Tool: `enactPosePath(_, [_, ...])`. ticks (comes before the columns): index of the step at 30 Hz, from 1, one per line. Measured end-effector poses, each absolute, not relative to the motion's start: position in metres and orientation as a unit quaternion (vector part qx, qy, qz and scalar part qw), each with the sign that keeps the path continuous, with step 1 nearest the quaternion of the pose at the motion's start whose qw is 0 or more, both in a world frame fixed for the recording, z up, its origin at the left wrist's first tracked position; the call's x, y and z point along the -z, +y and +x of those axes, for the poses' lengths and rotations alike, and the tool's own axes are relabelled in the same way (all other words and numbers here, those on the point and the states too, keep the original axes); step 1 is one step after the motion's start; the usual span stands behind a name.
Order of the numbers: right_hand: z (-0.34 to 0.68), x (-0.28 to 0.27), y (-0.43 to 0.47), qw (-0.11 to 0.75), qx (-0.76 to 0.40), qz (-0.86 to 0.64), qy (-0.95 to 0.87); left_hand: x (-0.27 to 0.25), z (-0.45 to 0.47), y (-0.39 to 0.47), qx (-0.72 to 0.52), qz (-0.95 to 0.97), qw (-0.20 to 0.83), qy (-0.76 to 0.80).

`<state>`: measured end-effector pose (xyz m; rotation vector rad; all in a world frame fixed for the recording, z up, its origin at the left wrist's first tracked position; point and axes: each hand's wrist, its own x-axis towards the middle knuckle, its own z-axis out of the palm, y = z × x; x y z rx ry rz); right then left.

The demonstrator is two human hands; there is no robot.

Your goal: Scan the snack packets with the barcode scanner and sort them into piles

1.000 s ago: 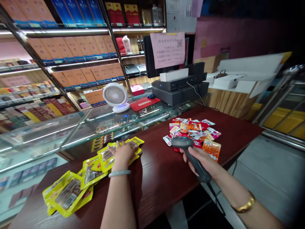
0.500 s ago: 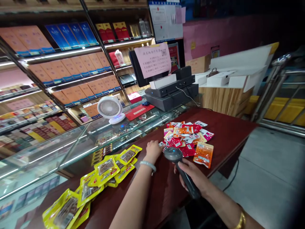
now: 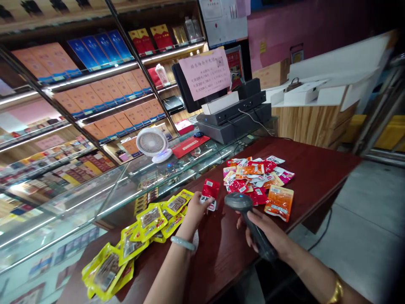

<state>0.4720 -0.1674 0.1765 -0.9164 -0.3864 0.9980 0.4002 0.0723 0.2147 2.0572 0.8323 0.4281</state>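
Observation:
Between the thumb and fingers of my left hand (image 3: 198,207) is a red and white snack packet (image 3: 211,191), lifted over the dark red table (image 3: 218,245). My right hand (image 3: 264,230) is wrapped round the handle of a black barcode scanner (image 3: 242,202), its head pointing left toward that packet. Behind the scanner lies a heap of small red, orange and white snack packets (image 3: 253,174). An orange packet (image 3: 279,202) sits at the heap's right front. Left of my left hand, yellow snack packets (image 3: 150,216) overlap in a row along the table.
A glass display counter (image 3: 126,179) adjoins the table's far left side, with a white fan (image 3: 152,142) on it. Farther back stand a monitor bearing a pink sign (image 3: 205,74) and a dark cash drawer (image 3: 232,122). Shelves of boxes (image 3: 104,93) line the wall.
My left hand has drawn a red and white packet away from the heap, to the left, and raised it. The scanner stays in my right hand. The camera view has shifted slightly.

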Motion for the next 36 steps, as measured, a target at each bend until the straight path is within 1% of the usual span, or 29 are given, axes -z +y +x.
enactPosePath(2, [0.469,-0.181,-0.168,0.739,-0.482,-0.428,-0.195,-0.212,0.388,0.064,-0.151,0.807,0.485,0.301])
enactPosePath(5, [0.464,-0.187,-0.166,0.730,-0.497,-0.423,-0.200,-0.203,0.377,0.053,-0.122,0.790,0.521,0.300])
enactPosePath(11, [0.456,-0.192,-0.159,0.732,-0.501,-0.420,-0.192,-0.194,0.363,0.042,-0.109,0.771,0.547,0.308])
enactPosePath(20, [0.450,-0.184,-0.162,0.735,-0.514,-0.402,-0.185,-0.193,0.348,0.047,-0.125,0.768,0.529,0.339])
enactPosePath(22, [0.448,-0.183,-0.164,0.734,-0.518,-0.393,-0.197,-0.198,0.340,0.057,-0.124,0.784,0.471,0.384])
enactPosePath(23, [0.447,-0.183,-0.166,0.732,-0.520,-0.390,-0.204,-0.201,0.335,0.062,-0.117,0.798,0.422,0.413])
enactPosePath(26, [0.445,-0.182,-0.173,0.727,-0.525,-0.385,-0.218,-0.214,0.319,0.074,-0.087,0.856,0.206,0.465])
enactPosePath(29, [0.445,-0.180,-0.181,0.726,-0.525,-0.385,-0.221,-0.226,0.310,0.068,-0.074,0.899,-0.010,0.431])
enactPosePath(31, [0.447,-0.179,-0.188,0.729,-0.518,-0.390,-0.219,-0.232,0.313,0.055,-0.100,0.906,-0.111,0.396])
enactPosePath(33, [0.449,-0.180,-0.194,0.734,-0.508,-0.398,-0.209,-0.235,0.323,0.040,-0.137,0.906,-0.163,0.367])
enactPosePath(36, [0.453,-0.180,-0.205,0.747,-0.487,-0.413,-0.188,-0.235,0.346,0.021,-0.167,0.911,-0.165,0.340])
